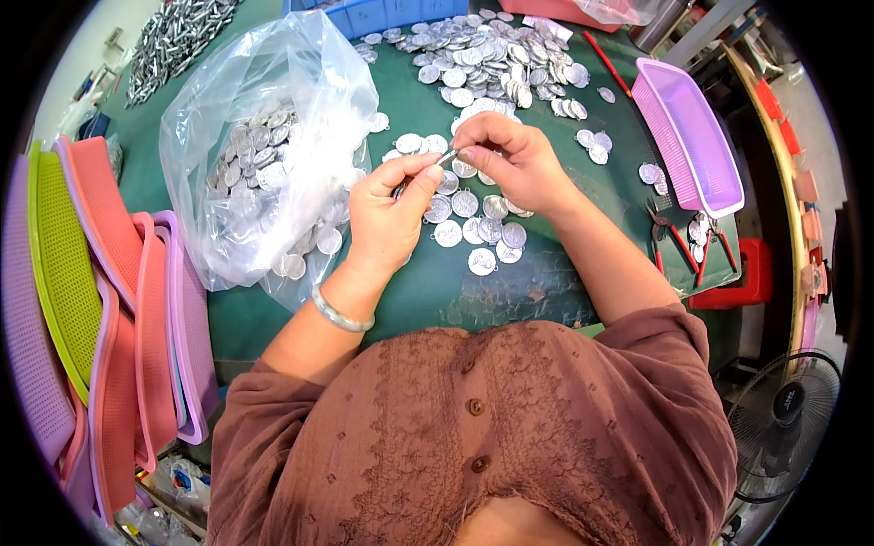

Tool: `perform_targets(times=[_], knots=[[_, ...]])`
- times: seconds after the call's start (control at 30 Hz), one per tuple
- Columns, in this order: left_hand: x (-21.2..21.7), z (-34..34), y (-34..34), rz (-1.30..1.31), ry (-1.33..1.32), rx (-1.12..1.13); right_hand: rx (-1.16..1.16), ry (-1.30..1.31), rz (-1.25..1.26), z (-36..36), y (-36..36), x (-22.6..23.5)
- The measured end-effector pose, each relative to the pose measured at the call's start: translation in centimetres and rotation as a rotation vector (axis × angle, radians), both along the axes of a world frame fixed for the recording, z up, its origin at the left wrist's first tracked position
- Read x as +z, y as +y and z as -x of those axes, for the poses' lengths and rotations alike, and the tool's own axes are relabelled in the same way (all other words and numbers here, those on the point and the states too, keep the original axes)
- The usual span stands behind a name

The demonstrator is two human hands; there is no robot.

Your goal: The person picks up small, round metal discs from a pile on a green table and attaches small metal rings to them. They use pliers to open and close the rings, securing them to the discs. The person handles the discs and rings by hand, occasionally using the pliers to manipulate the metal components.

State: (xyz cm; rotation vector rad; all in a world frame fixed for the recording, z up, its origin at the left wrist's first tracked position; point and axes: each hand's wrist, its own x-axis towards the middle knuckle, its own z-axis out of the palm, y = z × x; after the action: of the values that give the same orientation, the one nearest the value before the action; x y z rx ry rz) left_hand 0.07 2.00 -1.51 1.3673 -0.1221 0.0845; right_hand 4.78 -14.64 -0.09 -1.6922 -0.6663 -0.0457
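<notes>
Above the green table, my left hand [390, 211] and my right hand [521, 166] meet, each with thumb and forefinger pinched. Between their fingertips is a small silver medal [447, 157], turned nearly edge-on; its face cannot be made out. Beneath and around my hands lie loose round silver medals [464, 203] with small loops at their rims. A large heap of the same medals [499, 56] spreads farther back. To the left of my left hand, a clear plastic bag [273, 100] stands gaping, with many medals inside and a few spilling at its mouth.
A purple basket [685, 136] and red-handled pliers [678, 241] lie at the right, near a red pencil-like stick [608, 64]. A blue bin [387, 16] and a pile of metal pieces [177, 45] are at the back. Stacked colored baskets [109, 300] stand left; a fan [787, 409] stands lower right.
</notes>
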Motion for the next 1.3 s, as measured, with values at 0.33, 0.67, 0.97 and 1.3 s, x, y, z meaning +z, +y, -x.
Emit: perform_targets(times=[0.33, 0.67, 0.97, 1.3], knots=[[0.1, -1.4, 1.3, 0.471, 0.522, -0.199, 0.015, 0.539, 0.333, -7.2, 1.3, 3.3], [0.4, -1.2, 1.5, 0.492, 0.521, -0.259, -0.218, 0.266, 0.009, -16.1, 2.7, 8.1], [0.5, -1.1, 1.4, 0.471, 0.531, -0.234, 0.001, -0.271, 1.091, -7.6, -0.2, 2.2], [0.3, -1.0, 1.3, 0.438, 0.496, -0.233, -0.141, -0.577, 0.854, -5.5, -0.9, -0.9]])
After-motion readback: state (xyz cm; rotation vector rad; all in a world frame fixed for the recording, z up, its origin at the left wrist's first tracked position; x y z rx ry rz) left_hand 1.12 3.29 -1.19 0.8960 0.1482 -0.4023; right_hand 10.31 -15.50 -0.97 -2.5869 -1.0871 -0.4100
